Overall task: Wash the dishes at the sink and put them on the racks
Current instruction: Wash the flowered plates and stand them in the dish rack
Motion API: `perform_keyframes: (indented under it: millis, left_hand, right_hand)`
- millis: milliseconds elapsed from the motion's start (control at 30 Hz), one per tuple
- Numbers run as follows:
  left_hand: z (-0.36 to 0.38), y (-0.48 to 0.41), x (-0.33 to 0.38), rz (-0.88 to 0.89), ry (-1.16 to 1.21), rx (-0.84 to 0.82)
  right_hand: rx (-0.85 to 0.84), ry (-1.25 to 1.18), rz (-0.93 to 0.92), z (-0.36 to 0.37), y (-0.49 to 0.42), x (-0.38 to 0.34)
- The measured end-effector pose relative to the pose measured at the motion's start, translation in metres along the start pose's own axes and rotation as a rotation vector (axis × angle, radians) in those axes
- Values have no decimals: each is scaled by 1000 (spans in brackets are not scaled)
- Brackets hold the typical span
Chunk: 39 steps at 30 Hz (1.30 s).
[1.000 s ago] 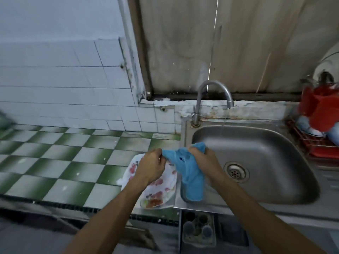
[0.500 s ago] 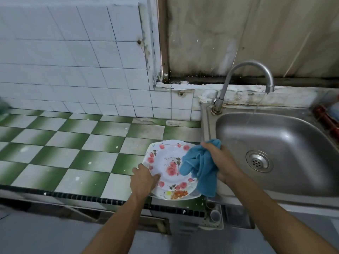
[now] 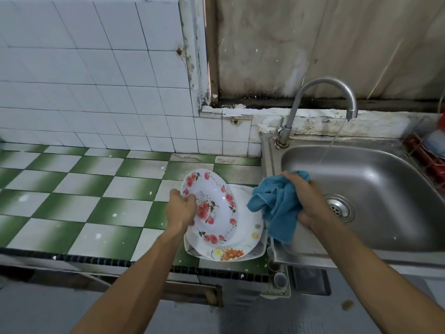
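My left hand (image 3: 181, 208) grips the left rim of a white plate with red flowers (image 3: 214, 208), tilted up on edge above the counter. Under it lies a second white plate with an orange flower (image 3: 243, 251), flat on the tiles by the sink. My right hand (image 3: 305, 201) holds a bunched blue cloth (image 3: 277, 208) over the sink's left rim, just right of the tilted plate. The steel sink (image 3: 385, 189) is at the right, and a thin stream of water runs from the faucet (image 3: 322, 92) into it.
A green and white checkered counter (image 3: 72, 201) stretches left, backed by a white tiled wall. A red rack (image 3: 426, 155) with items stands at the far right edge. Small cups (image 3: 279, 278) sit in a holder below the counter front.
My left hand has taken the flowered plate by its rim and lifted it off the lower plate, tilting it upright. The right hand with the cloth has shifted slightly right over the sink rim.
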<state>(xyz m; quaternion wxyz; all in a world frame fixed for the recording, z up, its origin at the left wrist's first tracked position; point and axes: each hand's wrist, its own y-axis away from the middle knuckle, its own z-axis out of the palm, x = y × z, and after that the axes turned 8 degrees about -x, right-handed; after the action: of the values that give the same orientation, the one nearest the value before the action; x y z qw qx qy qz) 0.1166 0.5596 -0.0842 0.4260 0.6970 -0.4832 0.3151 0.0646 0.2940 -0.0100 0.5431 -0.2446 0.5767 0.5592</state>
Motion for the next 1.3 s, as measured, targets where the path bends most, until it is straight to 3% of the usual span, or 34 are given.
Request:
perform_keyframes:
  millis: [267,367,433,500,567,667,733,800,833,900,967,1067,1167,1233,1300]
  left_hand:
    - [23,27,40,627,-500,-23]
    - [27,35,45,757,-596,-41]
    - [28,37,46,741,-519,-28]
    - [23,39,53,616,-303,-5]
    - [13,40,70,387,51,-29]
    - [5,43,95,120,570,-210]
    - [7,45,103,59,735,-348]
    - [18,48,107,-6,830,-478]
    - [27,48,109,-32,836,-514]
    - [44,50,112,-37,767,-516]
    - [57,55,116,-23,752,-497]
    - [68,59,127,2,717,-496]
    - [70,61,135,-21,743,-513]
    - [67,57,134,-24,779,-491]
    - [63,53,127,-37,754,-459]
  right_hand:
    - [-22,-118,26,9,16,-11]
    - [-27,-119,29,9,25,-14]
    - [-40,-133,54,9,30,-16]
    - [-88,-208,97,9,34,-18]
    - [-170,-328,105,11,40,-30]
    - [-368,-380,-12,20,40,-52]
    - [-354,2,-245,25,31,-58]
    - [-179,700,-535,23,20,-47]
    - [-136,999,-612,21,13,-37]
    - [-177,1382,-586,24,6,-16]
    - [-205,1428,-510,29,2,2]
    - [-153,1290,-542,41,7,12]
    - [-319,1093,-563,35,27,15]
    - [-454,1184,-560,14,38,14]
    - [-477,1468,-515,-17,31,9]
